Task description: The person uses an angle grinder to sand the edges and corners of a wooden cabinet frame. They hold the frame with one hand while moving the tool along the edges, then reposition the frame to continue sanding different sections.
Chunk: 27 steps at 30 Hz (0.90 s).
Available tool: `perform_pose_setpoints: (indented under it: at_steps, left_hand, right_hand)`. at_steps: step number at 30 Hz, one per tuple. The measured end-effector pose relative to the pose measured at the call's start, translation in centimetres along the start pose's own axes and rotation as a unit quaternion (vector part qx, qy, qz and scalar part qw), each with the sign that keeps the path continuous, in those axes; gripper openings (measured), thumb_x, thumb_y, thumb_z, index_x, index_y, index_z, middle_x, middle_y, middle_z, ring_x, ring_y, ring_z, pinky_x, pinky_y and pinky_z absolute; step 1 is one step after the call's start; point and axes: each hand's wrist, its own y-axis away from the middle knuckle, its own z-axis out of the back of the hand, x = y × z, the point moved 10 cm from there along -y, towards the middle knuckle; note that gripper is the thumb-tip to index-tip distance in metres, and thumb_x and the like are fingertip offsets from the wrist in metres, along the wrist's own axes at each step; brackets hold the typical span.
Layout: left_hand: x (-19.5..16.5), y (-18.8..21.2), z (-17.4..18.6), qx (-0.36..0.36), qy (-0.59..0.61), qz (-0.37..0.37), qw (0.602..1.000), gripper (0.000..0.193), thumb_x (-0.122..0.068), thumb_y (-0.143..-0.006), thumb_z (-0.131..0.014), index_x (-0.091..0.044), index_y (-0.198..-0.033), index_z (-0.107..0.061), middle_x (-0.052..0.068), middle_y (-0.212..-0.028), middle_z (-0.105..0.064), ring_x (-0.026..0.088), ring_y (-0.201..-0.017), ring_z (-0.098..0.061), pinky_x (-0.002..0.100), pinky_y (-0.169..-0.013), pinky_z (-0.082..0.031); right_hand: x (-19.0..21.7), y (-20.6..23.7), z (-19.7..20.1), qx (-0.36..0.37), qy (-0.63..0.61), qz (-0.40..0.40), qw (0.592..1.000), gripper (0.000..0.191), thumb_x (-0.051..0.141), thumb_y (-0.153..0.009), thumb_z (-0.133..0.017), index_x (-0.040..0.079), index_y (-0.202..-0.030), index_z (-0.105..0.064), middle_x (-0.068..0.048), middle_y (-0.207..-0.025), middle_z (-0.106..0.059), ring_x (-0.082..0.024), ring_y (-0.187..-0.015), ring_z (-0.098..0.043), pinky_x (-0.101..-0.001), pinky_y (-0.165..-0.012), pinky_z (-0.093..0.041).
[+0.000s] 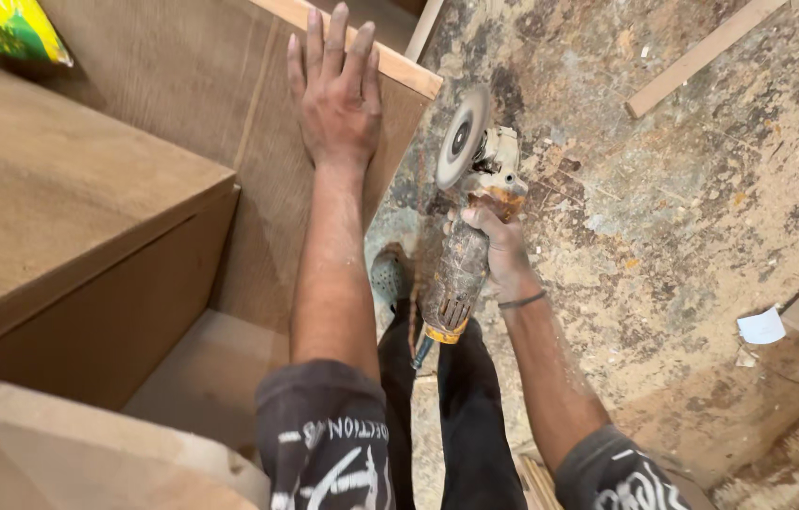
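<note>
My left hand (pixel 336 90) lies flat, fingers together, against the upright brown side panel (pixel 267 179) of a wooden cabinet, near its pale top edge. My right hand (pixel 499 247) grips the dusty body of an angle grinder (pixel 464 255). Its round sanding disc (pixel 462 138) points up and faces left, close to the outer face of the panel without visibly touching it. A yellow collar and cord leave the grinder's rear end by my leg.
A brown shelf board (pixel 59 198) of the cabinet fills the left. The floor (pixel 664 227) is stained and dusty. A wooden strip (pixel 702 55) lies at top right, a white paper scrap (pixel 761 326) at right, and my foot in a grey shoe (pixel 388 279) below the grinder.
</note>
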Motion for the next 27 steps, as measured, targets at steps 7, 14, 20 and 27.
perform_pose_setpoints:
  at_steps: [7, 14, 20, 27]
  left_hand:
    - [1.4, 1.3, -1.5, 0.005, 0.015, 0.008, 1.0, 0.036, -0.027, -0.111, -0.053, -0.021, -0.146, -0.061, 0.001, -0.155, -0.054, 0.025, -0.15, -0.043, 0.045, -0.13, -0.023]
    - [2.0, 1.8, -2.4, -0.006, 0.013, 0.015, 1.0, 0.031, -0.026, -0.111, -0.053, -0.019, -0.139, -0.064, 0.0, -0.15, -0.059, 0.023, -0.148, -0.047, 0.043, -0.129, -0.027]
    - [2.1, 1.6, -2.6, -0.024, 0.029, 0.009, 0.999, 0.03, -0.029, -0.111, -0.053, -0.015, -0.133, -0.068, 0.002, -0.146, -0.061, 0.024, -0.145, -0.049, 0.043, -0.128, -0.027]
    - [2.0, 1.6, -2.5, -0.019, 0.036, 0.023, 0.999, 0.028, -0.025, -0.11, -0.054, -0.015, -0.131, -0.069, 0.002, -0.144, -0.063, 0.024, -0.145, -0.049, 0.043, -0.128, -0.028]
  right_hand:
    - [-0.1, -1.5, -1.5, 0.016, 0.108, 0.06, 0.992, 0.04, 0.018, -0.083, -0.076, -0.002, -0.116, -0.066, -0.013, -0.096, -0.075, -0.023, -0.088, -0.075, -0.0376, -0.087, -0.064]
    - [-0.3, -1.8, -3.1, 0.02, 0.078, 0.018, 0.997, 0.042, 0.02, -0.082, -0.076, 0.0, -0.118, -0.067, -0.013, -0.097, -0.075, -0.022, -0.085, -0.075, -0.0377, -0.084, -0.064]
    - [-0.2, -1.6, -3.8, 0.038, 0.033, 0.002, 0.999, 0.042, 0.017, -0.083, -0.075, -0.002, -0.119, -0.065, -0.013, -0.098, -0.073, -0.021, -0.083, -0.074, -0.0374, -0.079, -0.066]
    - [-0.2, -2.0, -4.2, 0.058, 0.008, -0.002, 0.998, 0.042, 0.014, -0.086, -0.074, -0.003, -0.123, -0.063, -0.013, -0.098, -0.074, -0.022, -0.084, -0.074, -0.038, -0.08, -0.065]
